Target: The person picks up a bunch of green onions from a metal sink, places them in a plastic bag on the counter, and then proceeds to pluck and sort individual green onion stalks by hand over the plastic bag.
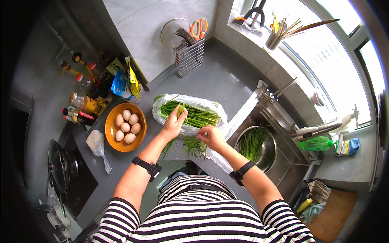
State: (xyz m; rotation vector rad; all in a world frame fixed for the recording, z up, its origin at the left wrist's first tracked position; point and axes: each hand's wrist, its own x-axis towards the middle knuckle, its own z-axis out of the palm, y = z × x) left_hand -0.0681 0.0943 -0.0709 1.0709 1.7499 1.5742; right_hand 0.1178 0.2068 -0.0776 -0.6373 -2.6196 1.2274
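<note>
My left hand (174, 122) is closed around a small bunch of green chives (181, 108), held over the near side of an open clear plastic bag (224, 117). Long chives (200, 114) lie inside that bag on the grey counter. To the right, my right hand (211, 136) hovers with its fingertips drawn together; whether a thin piece is between them cannot be told. Loose chive scraps (194, 145) lie on the counter below and between the hands. More chives (252, 142) rest in a steel bowl (274, 155) in the sink.
An orange bowl (110, 138) with several eggs (129, 138) and a knotted plastic bag (96, 144) stand left, near bottles (88, 103) and a wok (57, 170). Behind is a wire rack (191, 59) with a knife and scissors. The faucet (319, 130) reaches over the sink (293, 173) at right.
</note>
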